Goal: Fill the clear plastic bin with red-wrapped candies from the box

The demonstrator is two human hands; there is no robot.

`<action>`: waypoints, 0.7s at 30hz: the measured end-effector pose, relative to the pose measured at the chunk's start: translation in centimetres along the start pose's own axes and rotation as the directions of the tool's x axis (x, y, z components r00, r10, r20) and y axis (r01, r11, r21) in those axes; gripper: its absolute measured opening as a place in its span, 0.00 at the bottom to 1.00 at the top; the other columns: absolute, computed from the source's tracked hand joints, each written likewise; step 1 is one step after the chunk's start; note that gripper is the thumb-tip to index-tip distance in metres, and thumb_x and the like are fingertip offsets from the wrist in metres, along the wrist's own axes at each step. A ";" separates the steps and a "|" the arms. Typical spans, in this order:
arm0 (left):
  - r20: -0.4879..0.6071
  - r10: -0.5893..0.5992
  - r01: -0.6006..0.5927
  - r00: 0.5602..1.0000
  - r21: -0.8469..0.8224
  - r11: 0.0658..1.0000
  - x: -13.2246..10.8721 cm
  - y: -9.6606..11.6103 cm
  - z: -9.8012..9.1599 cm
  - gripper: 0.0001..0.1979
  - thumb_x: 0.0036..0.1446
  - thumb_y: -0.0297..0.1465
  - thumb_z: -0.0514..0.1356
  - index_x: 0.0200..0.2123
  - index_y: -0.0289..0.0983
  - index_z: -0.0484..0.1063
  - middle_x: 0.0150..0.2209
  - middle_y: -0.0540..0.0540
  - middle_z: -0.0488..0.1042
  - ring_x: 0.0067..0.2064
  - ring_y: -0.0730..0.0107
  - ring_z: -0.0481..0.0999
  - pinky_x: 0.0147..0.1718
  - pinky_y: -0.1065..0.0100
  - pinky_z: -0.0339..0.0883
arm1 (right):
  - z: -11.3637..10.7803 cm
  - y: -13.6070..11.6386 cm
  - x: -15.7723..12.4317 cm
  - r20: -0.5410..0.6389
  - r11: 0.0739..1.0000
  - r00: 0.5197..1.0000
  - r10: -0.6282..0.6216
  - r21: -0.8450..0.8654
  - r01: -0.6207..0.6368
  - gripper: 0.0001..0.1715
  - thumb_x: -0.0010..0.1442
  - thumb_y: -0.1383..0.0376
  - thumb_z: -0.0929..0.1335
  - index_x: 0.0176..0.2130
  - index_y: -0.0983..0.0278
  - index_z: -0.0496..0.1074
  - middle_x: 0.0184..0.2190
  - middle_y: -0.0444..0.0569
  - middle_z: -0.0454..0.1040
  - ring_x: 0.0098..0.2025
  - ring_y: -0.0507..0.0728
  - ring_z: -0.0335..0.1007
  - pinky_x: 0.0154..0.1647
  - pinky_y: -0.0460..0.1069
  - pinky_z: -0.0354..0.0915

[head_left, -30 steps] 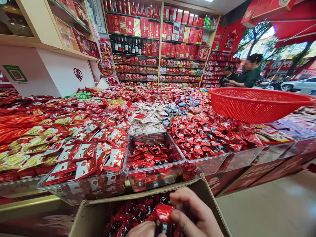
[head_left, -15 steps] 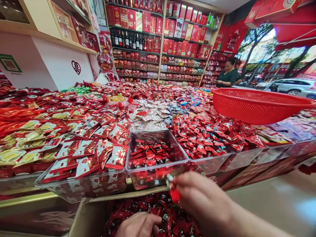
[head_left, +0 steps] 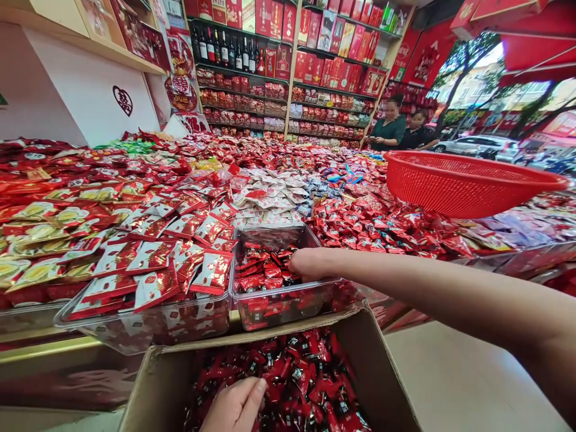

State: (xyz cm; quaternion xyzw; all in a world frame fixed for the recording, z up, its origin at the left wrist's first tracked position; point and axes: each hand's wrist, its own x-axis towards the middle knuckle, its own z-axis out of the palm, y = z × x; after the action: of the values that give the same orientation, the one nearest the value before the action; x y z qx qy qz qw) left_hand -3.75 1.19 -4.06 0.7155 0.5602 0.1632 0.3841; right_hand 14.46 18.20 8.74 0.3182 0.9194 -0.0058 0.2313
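Observation:
My right hand reaches into a clear plastic bin of small red and black wrapped candies. Its fingers point down at the candies and are hidden, so their grip does not show. Lower down, an open cardboard box holds many more of the same wrapped candies. Inside this box my left hand rests on the candies, thumb along the curled, closed fingers. Whatever it may hold is out of sight beneath it.
A red plastic basket sits on the candy display at the right. White and red packets fill the neighbouring bin at left. Two people stand at the far right, before shelves of boxes and bottles.
My right hand, with red candies in its fingers, has moved from above the box up and forward into the clear bin. My left hand has shifted slightly left and down. The view has tilted downward.

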 end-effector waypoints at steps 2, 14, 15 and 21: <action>0.021 0.021 -0.022 1.000 0.038 0.999 0.0 0.0 0.2 0.20 0.56 0.40 0.40 0.20 0.39 0.61 0.22 0.50 0.68 0.26 0.70 0.66 0.26 0.73 0.58 | -0.4 -0.8 -0.3 0.078 0.998 0.996 0.045 0.041 -0.048 0.13 0.47 0.76 0.61 0.31 0.72 0.72 0.29 0.55 0.73 0.30 0.55 0.67 0.28 0.46 0.57; 0.089 0.010 -0.016 0.996 0.066 0.998 0.2 -1.4 0.7 0.15 0.56 0.36 0.44 0.29 0.41 0.69 0.29 0.52 0.73 0.32 0.71 0.70 0.31 0.74 0.58 | -1.6 -0.2 -0.9 -0.029 0.949 0.968 0.250 0.204 -0.239 0.11 0.46 0.71 0.62 0.23 0.75 0.72 0.23 0.50 0.72 0.31 0.52 0.67 0.33 0.45 0.57; 0.110 0.000 -0.009 0.994 0.077 0.997 0.2 -1.7 0.8 0.14 0.55 0.35 0.45 0.30 0.42 0.70 0.30 0.52 0.74 0.33 0.71 0.70 0.32 0.74 0.58 | -1.9 0.2 -1.6 -0.096 0.956 0.969 0.230 0.209 -0.206 0.08 0.45 0.70 0.64 0.25 0.72 0.72 0.24 0.51 0.72 0.30 0.52 0.67 0.32 0.45 0.58; 0.296 -0.096 0.033 0.950 0.211 0.977 -0.1 -3.4 1.9 0.12 0.49 0.32 0.50 0.36 0.42 0.70 0.36 0.49 0.74 0.39 0.67 0.70 0.37 0.71 0.60 | -3.1 -0.1 -6.4 -0.327 0.955 0.933 0.149 0.291 -0.050 0.08 0.49 0.68 0.62 0.29 0.66 0.71 0.26 0.47 0.71 0.27 0.49 0.63 0.28 0.44 0.56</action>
State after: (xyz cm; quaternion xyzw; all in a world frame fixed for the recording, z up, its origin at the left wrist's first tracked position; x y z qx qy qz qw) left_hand -4.80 0.65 -7.76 0.7490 0.5312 -0.0199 0.3956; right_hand 17.46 14.90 14.27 0.3902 0.9181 -0.0670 0.0192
